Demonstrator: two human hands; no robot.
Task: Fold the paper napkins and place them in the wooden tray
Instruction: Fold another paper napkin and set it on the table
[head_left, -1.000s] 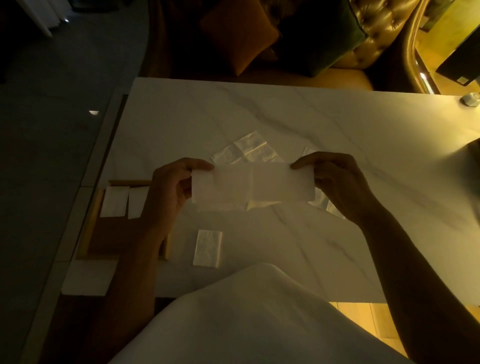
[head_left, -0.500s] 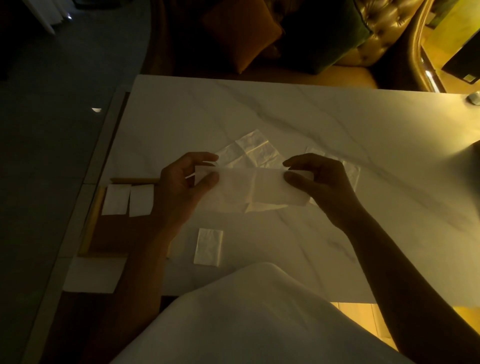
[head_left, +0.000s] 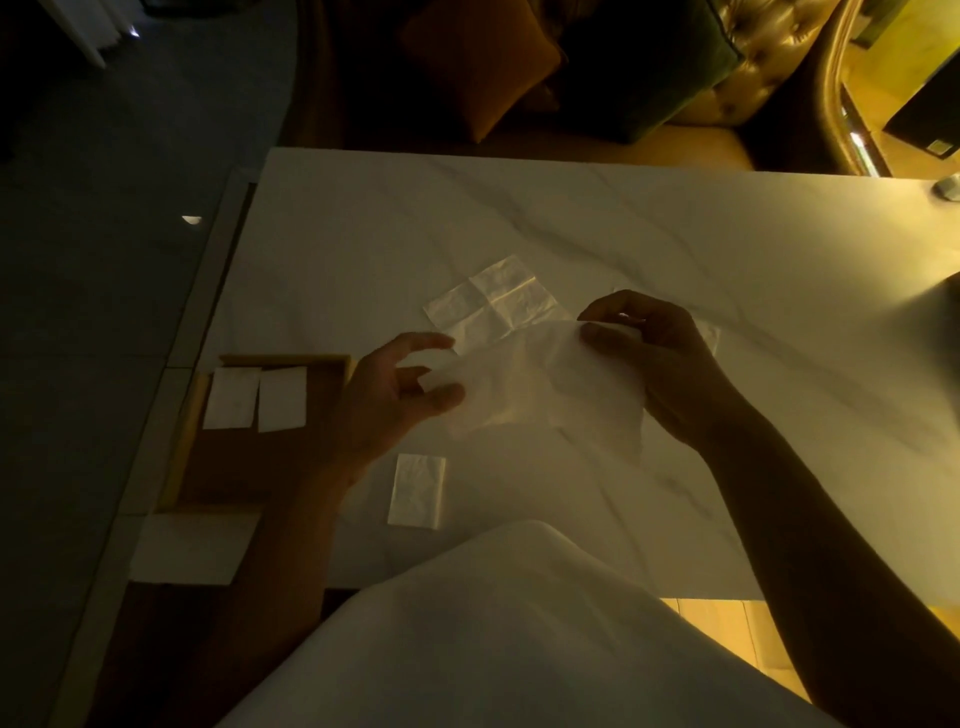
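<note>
1. A thin paper napkin (head_left: 540, 384) is held in the air above the table (head_left: 675, 249) between the two hands; it sags and is partly see-through.
2. The napkin's upper right corner is pinched by the right hand (head_left: 654, 364), thumb against fingers, the rest of the hand curled.
3. The left hand (head_left: 384, 400) is half open: its thumb lies on the napkin's left edge and the fingers are spread loosely, so a firm grip cannot be confirmed.
4. Just behind the hands, an unfolded napkin (head_left: 493, 304) with crossed creases is laid flat on the table. Another sheet (head_left: 709, 335) is partly hidden behind the right hand.
5. A folded napkin (head_left: 417, 491) is seen on the table near the person, below the left hand.
6. At the table's left edge the wooden tray (head_left: 244, 467) is set, with two folded napkins (head_left: 254, 397) side by side at its far end.
7. The table top is pale marble with grey veins, lit warmly from the right and dim on the left.
8. Beyond the table a tufted sofa (head_left: 769, 62) with an orange cushion (head_left: 483, 62) and a dark green cushion (head_left: 649, 57) is made out; dark floor (head_left: 104, 260) lies to the left.
</note>
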